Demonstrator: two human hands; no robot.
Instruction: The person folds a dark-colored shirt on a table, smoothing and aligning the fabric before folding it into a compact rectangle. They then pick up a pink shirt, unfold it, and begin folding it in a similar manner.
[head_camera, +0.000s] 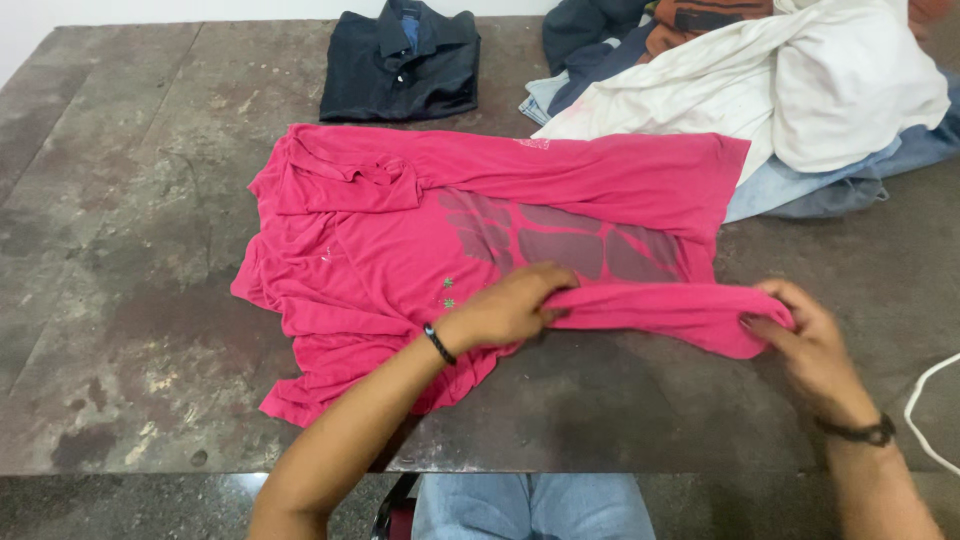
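Stone-grey tabletop (120, 300) carries the pink shirt (400, 250) at centre, long axis nine to three o'clock, collar at nine. Your left hand (510, 305) and right hand (805, 335) both pinch its near edge, seemingly mid-fold; next you'd need to carry it toward twelve evenly.

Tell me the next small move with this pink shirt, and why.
Probably carry the pinched near edge up and over onto the shirt's middle. Both hands, left hand and right hand, already grip the near side of the pink shirt, lifted into a fold, while the far side already lies folded in on the table. A folded dark shirt at the far edge suggests the same shape.
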